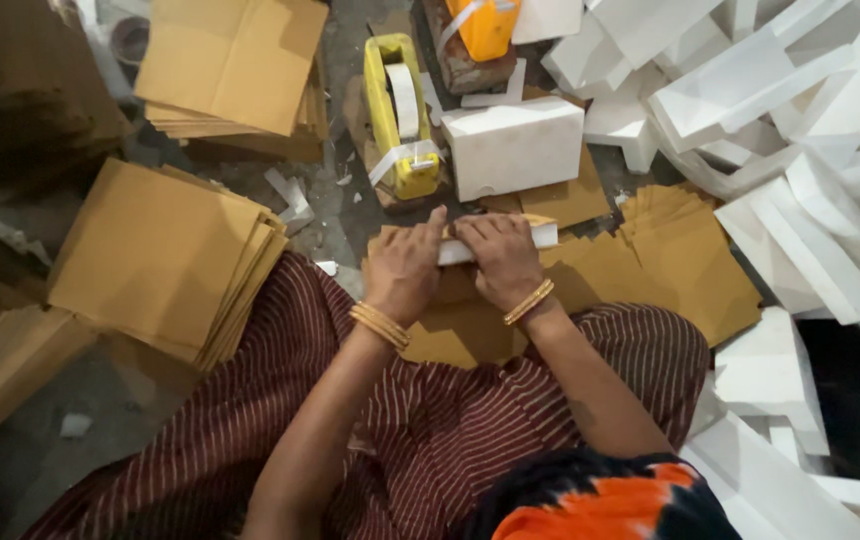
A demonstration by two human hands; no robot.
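Both my hands rest side by side on a white foam strip (pixel 546 236) lying across brown cardboard sheets (pixel 640 275) in front of my lap. My left hand (pixel 403 268) covers the strip's left end, fingers curled over it. My right hand (pixel 500 258) presses on its middle, and the strip's right end sticks out past it. Each wrist wears gold bangles. Just beyond my hands stands a white foam block (pixel 512 147), with a yellow tape dispenser (pixel 399 115) to its left.
A stack of flat brown cardboard (pixel 165 255) lies at my left, another (pixel 235 65) further back. White foam pieces (pixel 800 150) pile up at the right. An orange tape dispenser (pixel 485 25) sits at the top. My striped skirt (pixel 430 430) fills the foreground.
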